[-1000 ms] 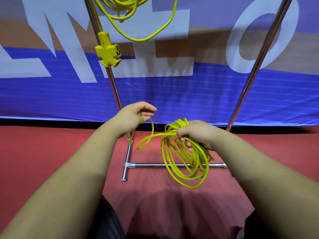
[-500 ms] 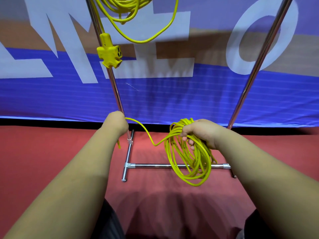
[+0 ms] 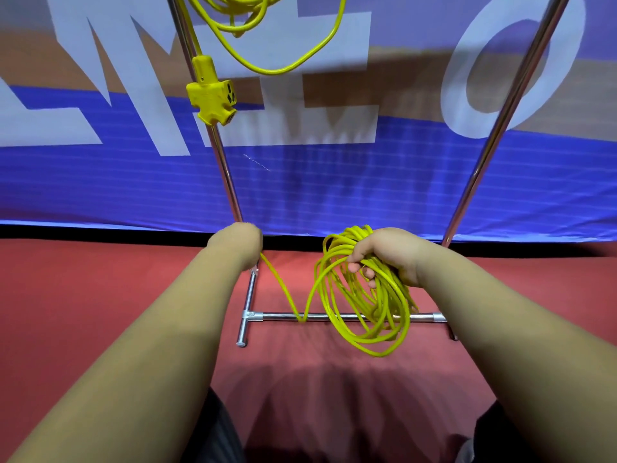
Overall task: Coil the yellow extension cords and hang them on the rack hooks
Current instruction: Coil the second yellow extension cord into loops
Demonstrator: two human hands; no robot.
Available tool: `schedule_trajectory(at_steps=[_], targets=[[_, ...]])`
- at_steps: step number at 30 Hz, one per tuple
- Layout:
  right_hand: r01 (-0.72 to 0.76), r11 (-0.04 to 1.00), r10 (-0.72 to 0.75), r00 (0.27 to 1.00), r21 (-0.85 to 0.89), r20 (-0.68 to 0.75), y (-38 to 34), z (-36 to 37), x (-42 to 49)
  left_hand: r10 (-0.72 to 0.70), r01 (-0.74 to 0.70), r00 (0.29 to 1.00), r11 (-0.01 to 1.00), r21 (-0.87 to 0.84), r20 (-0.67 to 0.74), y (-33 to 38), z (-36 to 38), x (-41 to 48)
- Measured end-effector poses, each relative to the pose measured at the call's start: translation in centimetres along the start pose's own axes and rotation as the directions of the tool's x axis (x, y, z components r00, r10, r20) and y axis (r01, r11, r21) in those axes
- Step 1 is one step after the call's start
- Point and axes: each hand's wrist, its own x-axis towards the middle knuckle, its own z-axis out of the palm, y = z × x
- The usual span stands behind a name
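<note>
My right hand (image 3: 384, 252) grips the top of a coil of yellow extension cord (image 3: 367, 295), whose loops hang down in front of the rack's bottom bar. A loose strand (image 3: 283, 292) runs from the coil down in a dip and up into my left hand (image 3: 238, 242), which is bent away so its fingers are hidden; the strand comes out from under it. Another yellow cord (image 3: 267, 38) hangs from the top of the rack, its triple-outlet plug end (image 3: 212, 95) dangling against the left pole.
The chrome rack has a left pole (image 3: 227, 182), a right pole (image 3: 494, 135), a bottom crossbar (image 3: 334, 317) and a foot (image 3: 247, 315) on the red floor (image 3: 83, 295). A blue banner (image 3: 334, 182) with white letters stands behind it. My knees show at the bottom.
My left hand turned over and dropped lower, drawing the loose strand down into a deeper dip. My right hand kept hold of the coil, which swung a little.
</note>
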Motion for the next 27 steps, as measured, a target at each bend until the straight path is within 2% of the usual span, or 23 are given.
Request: schedule_trajectory(at_steps=[2, 3, 4, 6, 8, 9, 10, 11, 13, 14, 16, 19, 21, 23, 25, 27], targets=[[0.016, 0.999, -0.018, 0.999, 0.04, 0.04, -0.1, -0.1, 0.1, 0.084, -0.107, 0.987, 0.98, 0.168, 0.139, 0.4, 0.9, -0.2], [0.034, 0.997, -0.038, 0.998, 0.073, 0.057, -0.2, -0.2, 0.1, 0.147, -0.192, 0.962, 0.963, 0.188, 0.23, 0.7, 1.5, -0.3], [0.058, 0.992, -0.066, 0.996, 0.114, 0.064, -0.2, -0.3, 0.2, 0.219, -0.277, 0.917, 0.951, 0.137, 0.335, 0.9, 1.9, -0.4], [0.114, 0.97, -0.126, 0.991, 0.216, 0.043, -0.3, -0.5, 0.2, 0.404, -0.413, 0.778, 0.906, -0.093, 0.48, 1.6, 2.3, -1.0], [0.161, 0.936, -0.165, 0.986, 0.312, -0.015, -0.5, -0.7, 0.4, 0.595, -0.465, 0.64, 0.804, -0.371, 0.486, 2.4, 2.4, -1.7], [0.176, 0.921, -0.168, 0.984, 0.347, -0.052, -0.6, -0.8, 0.6, 0.659, -0.424, 0.603, 0.742, -0.519, 0.449, 2.7, 2.4, -2.0], [0.187, 0.907, -0.163, 0.982, 0.378, -0.094, -0.6, -0.9, 0.7, 0.693, -0.324, 0.602, 0.665, -0.673, 0.396, 2.9, 2.5, -2.1], [0.198, 0.894, -0.15, 0.978, 0.402, -0.148, -0.6, -1.0, 0.8, 0.696, -0.16, 0.63, 0.551, -0.819, 0.345, 3.1, 2.6, -2.3], [0.232, 0.875, -0.124, 0.956, 0.426, -0.265, -0.5, -1.2, 1.1, 0.658, 0.193, 0.7, 0.199, -0.961, 0.277, 3.1, 2.7, -2.1], [0.25, 0.865, -0.115, 0.943, 0.434, -0.314, -0.4, -1.4, 1.3, 0.635, 0.288, 0.733, 0.036, -0.957, 0.244, 3.1, 2.4, -1.9], [0.283, 0.854, -0.104, 0.915, 0.436, -0.39, -0.2, -1.8, 1.5, 0.595, 0.352, 0.781, -0.167, -0.921, 0.191, 3.3, 1.4, -1.8], [0.32, 0.838, -0.093, 0.881, 0.441, -0.463, 0.1, -2.5, 1.9, 0.487, 0.364, 0.854, -0.307, -0.88, 0.183, 4.3, -0.2, -2.2], [0.335, 0.828, -0.096, 0.875, 0.449, -0.475, 0.1, -2.6, 2.1, 0.392, 0.344, 0.896, -0.323, -0.882, 0.207, 5.0, -0.6, -2.3], [0.323, 0.83, -0.087, 0.88, 0.454, -0.466, 0.1, -2.5, 2.2, 0.267, 0.301, 0.935, -0.241, -0.923, 0.235, 5.3, -0.4, -2.0], [0.299, 0.837, -0.072, 0.891, 0.459, -0.448, 0.0, -2.2, 2.3, 0.138, 0.242, 0.963, -0.065, -0.968, 0.231, 5.6, 0.0, -1.9], [0.292, 0.839, -0.078, 0.9, 0.459, -0.429, 0.0, -1.9, 2.6, -0.029, 0.182, 0.983, 0.171, -0.968, 0.179, 5.8, 0.4, -1.7]])
